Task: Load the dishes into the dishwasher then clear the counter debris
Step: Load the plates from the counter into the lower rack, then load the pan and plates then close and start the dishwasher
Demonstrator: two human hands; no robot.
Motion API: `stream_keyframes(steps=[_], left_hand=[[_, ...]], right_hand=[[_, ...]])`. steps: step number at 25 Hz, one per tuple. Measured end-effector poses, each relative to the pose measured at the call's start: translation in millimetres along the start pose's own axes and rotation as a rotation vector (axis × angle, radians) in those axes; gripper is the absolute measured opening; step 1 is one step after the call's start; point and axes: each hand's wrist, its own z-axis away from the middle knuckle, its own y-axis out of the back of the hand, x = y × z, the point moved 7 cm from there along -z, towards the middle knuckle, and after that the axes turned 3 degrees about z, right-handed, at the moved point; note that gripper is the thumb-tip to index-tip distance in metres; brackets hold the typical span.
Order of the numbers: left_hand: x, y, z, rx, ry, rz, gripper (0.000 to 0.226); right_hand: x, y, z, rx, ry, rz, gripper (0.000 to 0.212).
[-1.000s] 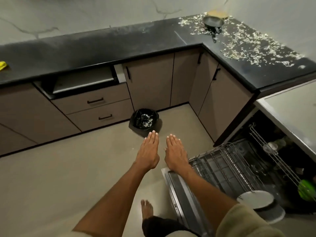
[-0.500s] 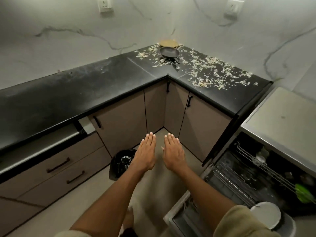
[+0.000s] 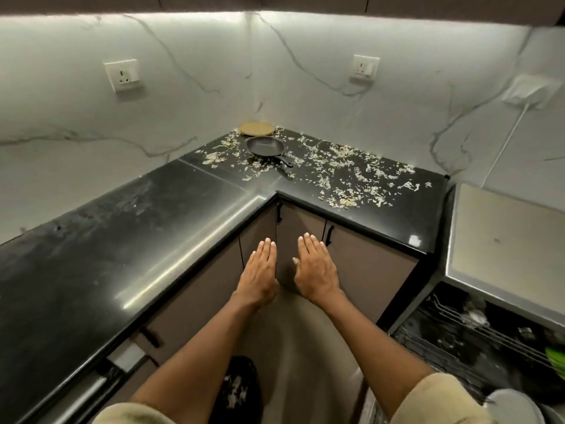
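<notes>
A small black frying pan [image 3: 265, 147] sits in the far corner of the black counter [image 3: 131, 228], its handle pointing right and toward me. Behind it lies a round tan plate [image 3: 256, 128]. Pale shredded debris [image 3: 342, 172] is scattered over the corner and the right stretch of counter. The open dishwasher [image 3: 477, 341] is at the lower right, with a white plate [image 3: 510, 405] and a green item [image 3: 555, 361] in its racks. My left hand [image 3: 259, 274] and my right hand [image 3: 315, 270] are held out flat, palms down, side by side in front of the corner cabinets, holding nothing.
A black bin [image 3: 237, 390] with pale scraps inside stands on the floor below my arms. A grey appliance top [image 3: 507, 240] lies right of the counter. Two wall sockets [image 3: 123, 75] and a plugged-in white cable [image 3: 504, 142] are on the marble backsplash.
The view has tilted up and moved toward the corner, so the pan and debris are nearer. Both hands stay flat and empty. The bin and dishwasher have slid to the bottom edge.
</notes>
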Motion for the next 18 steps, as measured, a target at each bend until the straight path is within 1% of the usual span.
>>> stream_keyframes(steps=[4, 8, 13, 16, 18], left_hand=[[-25, 13, -66, -0.02, -0.044, -0.015, 0.081], [-40, 14, -138, -0.027, -0.062, -0.015, 0.083], [-66, 21, -245, -0.01, -0.022, -0.022, 0.083], [-81, 32, -321, -0.036, 0.024, -0.04, 0.082], [-89, 45, -374, -0.012, 0.047, -0.05, 0.082]], right_hand=[[-4, -1, -63, 0.028, -0.035, 0.026, 0.061], [6, -15, -137, 0.031, -0.024, 0.033, 0.061], [31, -43, -249, 0.028, 0.017, 0.019, 0.06], [52, -54, -332, -0.003, 0.053, 0.003, 0.06], [63, -57, -386, 0.003, 0.089, 0.008, 0.062]])
